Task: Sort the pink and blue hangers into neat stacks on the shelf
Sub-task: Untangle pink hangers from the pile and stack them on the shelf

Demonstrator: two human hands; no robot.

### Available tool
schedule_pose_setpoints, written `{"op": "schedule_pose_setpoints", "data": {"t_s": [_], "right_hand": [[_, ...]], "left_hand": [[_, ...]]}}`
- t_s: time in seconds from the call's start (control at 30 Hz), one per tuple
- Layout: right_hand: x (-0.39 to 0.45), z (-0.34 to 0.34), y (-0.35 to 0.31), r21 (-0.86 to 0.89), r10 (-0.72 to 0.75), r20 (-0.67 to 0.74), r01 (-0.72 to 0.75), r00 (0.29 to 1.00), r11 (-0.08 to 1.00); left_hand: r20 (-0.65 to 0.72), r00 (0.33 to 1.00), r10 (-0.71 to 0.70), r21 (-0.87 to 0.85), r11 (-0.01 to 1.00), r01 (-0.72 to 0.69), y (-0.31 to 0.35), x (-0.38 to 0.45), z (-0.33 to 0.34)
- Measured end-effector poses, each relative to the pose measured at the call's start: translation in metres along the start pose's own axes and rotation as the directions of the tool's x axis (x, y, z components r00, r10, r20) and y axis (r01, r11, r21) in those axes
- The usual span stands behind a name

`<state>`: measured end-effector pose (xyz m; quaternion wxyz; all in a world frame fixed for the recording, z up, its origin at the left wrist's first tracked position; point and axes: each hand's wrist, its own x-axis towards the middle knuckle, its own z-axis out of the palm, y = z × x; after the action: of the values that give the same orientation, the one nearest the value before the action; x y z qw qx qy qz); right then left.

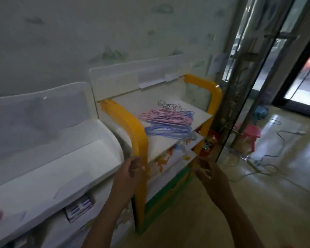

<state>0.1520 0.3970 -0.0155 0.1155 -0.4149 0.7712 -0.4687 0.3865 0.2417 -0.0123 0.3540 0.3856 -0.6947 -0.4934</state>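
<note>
A mixed heap of hangers lies on the top white shelf [161,144] of a yellow-framed rack [132,127]. The pink hangers [166,117] sit on top toward the back, and the blue hangers [166,131] lie under and in front of them. Metal hooks [168,104] point toward the back wall. My left hand [132,170] hovers by the rack's front left post with loosely curled fingers and holds nothing. My right hand [207,170] is raised near the front right corner, fingers relaxed and empty. Both hands are below and short of the hangers.
A white shelf unit [61,158] stands to the left of the rack. Lower rack shelves carry small colourful items [186,142]. A glass panel and metal pole [240,104] rise on the right, with a pink stool [250,134] and cables on the shiny floor.
</note>
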Motion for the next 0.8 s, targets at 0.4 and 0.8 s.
{"op": "schedule_pose_setpoints", "data": {"t_s": [0.4,0.8], "right_hand": [[0.144,-0.048,0.031,-0.003,0.027,-0.074,-0.027,0.997,1.0],[0.246,-0.038,0.079,-0.015,0.071,-0.062,-0.072,0.996,0.997]], "left_hand": [[0.087,0.99,0.109,-0.081,0.991,-0.102,0.021,0.163,0.09],[-0.042,0.993,0.11,-0.031,0.993,-0.111,0.005,0.269,0.136]]}}
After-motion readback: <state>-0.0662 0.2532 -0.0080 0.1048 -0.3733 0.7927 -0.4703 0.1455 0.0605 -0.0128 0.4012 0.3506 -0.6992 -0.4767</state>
